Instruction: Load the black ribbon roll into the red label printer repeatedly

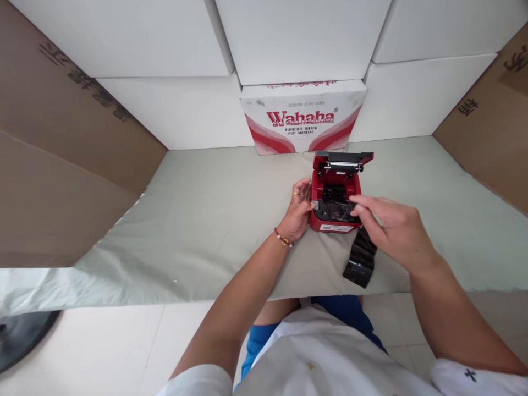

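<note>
A small red printer [335, 226] stands on the cloth-covered table with its lid [343, 165] raised. Glossy black film [335, 209] lies inside, across the front of the opening. My left hand [297, 212] grips the printer's left side, thumb on the front corner and fingers along the wall. At the right front edge of the opening, the thumb and index finger of my right hand [388, 225] are pinched close together; what is between them is too small to make out. A black glossy strip [359, 261] lies on the cloth below that hand, its upper end partly hidden.
Behind the printer stands a white and red water carton [305, 121] against white boxes [173, 110]. Brown cardboard panels [82, 154] flank the table at left and right. The pale green cloth [206, 220] hangs over the table's front edge.
</note>
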The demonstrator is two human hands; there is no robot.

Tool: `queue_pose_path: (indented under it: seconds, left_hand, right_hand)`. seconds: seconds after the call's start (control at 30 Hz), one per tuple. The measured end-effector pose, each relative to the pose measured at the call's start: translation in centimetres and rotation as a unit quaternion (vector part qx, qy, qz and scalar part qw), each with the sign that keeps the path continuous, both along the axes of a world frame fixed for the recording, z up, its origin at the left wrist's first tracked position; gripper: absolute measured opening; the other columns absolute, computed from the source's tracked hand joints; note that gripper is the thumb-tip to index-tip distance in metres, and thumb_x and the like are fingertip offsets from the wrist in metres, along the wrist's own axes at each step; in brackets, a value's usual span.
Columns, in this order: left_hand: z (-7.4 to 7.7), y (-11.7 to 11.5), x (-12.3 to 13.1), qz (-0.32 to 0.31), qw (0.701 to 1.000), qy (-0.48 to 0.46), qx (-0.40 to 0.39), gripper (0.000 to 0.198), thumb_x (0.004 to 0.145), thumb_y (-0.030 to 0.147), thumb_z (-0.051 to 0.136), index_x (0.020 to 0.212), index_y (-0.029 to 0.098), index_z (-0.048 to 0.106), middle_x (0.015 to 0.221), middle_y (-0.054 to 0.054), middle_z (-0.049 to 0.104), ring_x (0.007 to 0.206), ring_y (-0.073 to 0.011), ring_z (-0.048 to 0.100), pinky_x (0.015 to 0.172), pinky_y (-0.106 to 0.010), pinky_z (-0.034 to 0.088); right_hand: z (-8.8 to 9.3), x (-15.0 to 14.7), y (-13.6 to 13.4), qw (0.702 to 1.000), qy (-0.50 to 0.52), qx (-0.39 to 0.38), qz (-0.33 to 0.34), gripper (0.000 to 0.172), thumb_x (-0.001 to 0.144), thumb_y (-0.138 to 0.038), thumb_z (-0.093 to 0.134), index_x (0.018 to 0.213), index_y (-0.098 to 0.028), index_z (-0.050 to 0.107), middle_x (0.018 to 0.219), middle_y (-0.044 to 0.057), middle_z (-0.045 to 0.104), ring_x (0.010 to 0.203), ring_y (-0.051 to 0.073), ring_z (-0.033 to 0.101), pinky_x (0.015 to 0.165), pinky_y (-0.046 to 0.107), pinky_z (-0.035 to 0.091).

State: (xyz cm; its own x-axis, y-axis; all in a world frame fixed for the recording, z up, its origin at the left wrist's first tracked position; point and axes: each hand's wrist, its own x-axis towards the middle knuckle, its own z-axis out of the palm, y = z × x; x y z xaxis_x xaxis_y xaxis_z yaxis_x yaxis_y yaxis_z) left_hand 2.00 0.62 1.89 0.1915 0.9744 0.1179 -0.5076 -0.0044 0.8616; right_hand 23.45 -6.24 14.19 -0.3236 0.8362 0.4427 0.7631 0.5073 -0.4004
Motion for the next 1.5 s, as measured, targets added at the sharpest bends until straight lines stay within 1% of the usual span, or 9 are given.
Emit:
queue_pose_path:
  seconds: [0.3,0.5,0.7,0.87,0.97,1.13,1.23,1.37,1.5]
  left_hand:
    - [0.4,0.1,0.1,0.006,1.0,-0.012,-0.017,0.067,0.069,0.038,0.083,0.129,0.031,0.054,0.15,-0.005,0.059,0.146,-0.0272,0.051,0.124,-0.045,0.039]
    - [0.5,0.2,0.0,-0.005,0.999,-0.027,-0.025,0.066,0.067,0.036,0.083,0.127,0.03,0.056,0.147,-0.005,0.061,0.148,-0.0275,0.05,0.126,-0.045,0.036]
    - [0.4,0.4,0.1,-0.001,0.999,-0.038,-0.034,0.068,0.064,0.034,0.084,0.125,0.03,0.056,0.146,-0.005,0.061,0.147,-0.0282,0.05,0.124,-0.045,0.037]
    - [0.3,0.5,0.1,0.003,0.999,-0.037,-0.029,0.067,0.065,0.037,0.085,0.125,0.029,0.056,0.146,-0.006,0.061,0.149,-0.0303,0.048,0.125,-0.048,0.037]
    - [0.5,0.4,0.2,0.006,0.998,-0.047,-0.041,0.066,0.065,0.033,0.085,0.125,0.028,0.058,0.144,-0.006,0.062,0.149,-0.0297,0.049,0.125,-0.046,0.037]
    - [0.9,0.1,0.3,0.012,0.996,-0.069,-0.052,0.063,0.063,0.027,0.083,0.122,0.027,0.062,0.138,-0.004,0.066,0.146,-0.0278,0.051,0.124,-0.042,0.039]
    - [0.9,0.1,0.2,0.013,0.996,-0.072,-0.053,0.061,0.063,0.027,0.085,0.12,0.027,0.063,0.135,-0.003,0.067,0.144,-0.0274,0.053,0.123,-0.042,0.039]
    - [0.7,0.1,0.0,0.012,0.997,-0.067,-0.046,0.06,0.064,0.03,0.088,0.119,0.027,0.065,0.135,-0.004,0.067,0.143,-0.0274,0.053,0.123,-0.042,0.039]
    - [0.5,0.0,-0.2,0.014,0.997,-0.063,-0.045,0.06,0.065,0.03,0.089,0.12,0.027,0.066,0.138,-0.004,0.068,0.146,-0.0272,0.053,0.124,-0.042,0.04]
  right_hand:
    - [1.5,-4.0,9.4,0.935,-0.32,-0.14,-0.053,0.03,0.09,-0.023,0.067,0.115,-0.027,0.084,0.104,0.012,0.085,0.088,0.031,0.078,0.071,0.04,0.055]
    - [0.1,-5.0,11.7,0.909,-0.37,-0.182,-0.063,0.021,0.078,-0.016,0.074,0.094,-0.023,0.086,0.094,0.017,0.084,0.083,0.032,0.077,0.065,0.04,0.055]
    - [2.3,-4.9,8.3,0.929,-0.323,-0.139,-0.113,0.03,0.089,-0.025,0.069,0.116,-0.023,0.081,0.104,0.016,0.083,0.087,0.035,0.078,0.066,0.042,0.054]
    - [5.1,2.3,2.1,0.983,-0.142,-0.023,-0.116,0.044,0.099,-0.058,0.059,0.127,-0.028,0.075,0.09,0.011,0.081,0.074,0.032,0.074,0.064,0.045,0.051]
    - [3.6,9.5,0.2,0.972,-0.134,-0.089,-0.174,0.059,0.09,-0.084,0.053,0.117,-0.038,0.076,0.055,0.005,0.063,0.05,0.029,0.059,0.051,0.047,0.043]
    - [-1.8,17.3,0.4,0.882,-0.283,-0.294,-0.237,0.029,0.087,-0.052,0.068,0.105,-0.032,0.077,0.078,0.009,0.077,0.071,0.036,0.071,0.064,0.049,0.053]
    - [-4.0,17.1,0.8,0.873,-0.277,-0.333,-0.223,0.022,0.086,-0.035,0.068,0.104,-0.027,0.079,0.094,0.012,0.082,0.085,0.037,0.077,0.071,0.047,0.057]
    - [-5.0,13.6,0.1,0.923,-0.208,-0.262,-0.189,0.043,0.097,-0.043,0.055,0.131,-0.028,0.077,0.132,0.012,0.079,0.106,0.036,0.078,0.086,0.048,0.059]
    - [-5.4,9.7,-0.6,0.945,-0.175,-0.25,-0.121,0.043,0.101,-0.047,0.052,0.125,-0.026,0.08,0.126,0.01,0.082,0.102,0.032,0.079,0.085,0.044,0.06]
